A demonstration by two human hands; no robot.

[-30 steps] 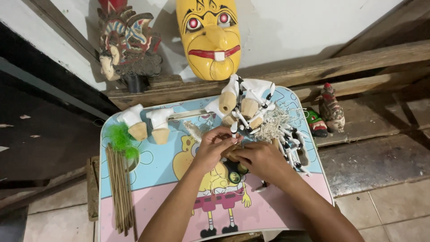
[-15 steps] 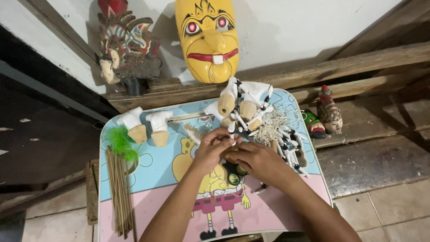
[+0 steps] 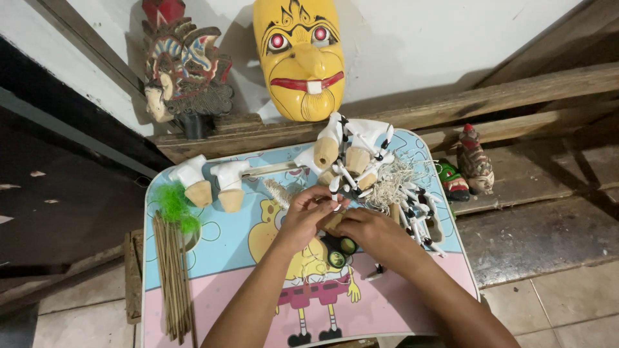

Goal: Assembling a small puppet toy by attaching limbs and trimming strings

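My left hand point(image 3: 303, 218) and my right hand point(image 3: 373, 233) meet over the middle of a small table point(image 3: 213, 303) with a cartoon print. Together they pinch a small tan wooden piece point(image 3: 332, 223), with a thin white, black-banded stick point(image 3: 338, 206) poking up at the fingertips. A black round object point(image 3: 340, 249) lies on the table just below the hands. Beyond the fingers lies a heap of white-painted wooden puppet parts point(image 3: 351, 151), pale fibres point(image 3: 387, 183) and several more banded sticks point(image 3: 419, 219).
Two white-and-wood pieces point(image 3: 193, 183) point(image 3: 229, 188) lie at the table's left, beside a green feather tuft point(image 3: 174, 207) and a bundle of thin sticks point(image 3: 171, 277). A yellow mask point(image 3: 300, 58) and a carved painted mask point(image 3: 184, 71) lean on the wall. Small painted figurines point(image 3: 474, 160) stand on planks at the right.
Both hands stay in the same spot over the table's middle; only the fingers shift slightly on the small piece.
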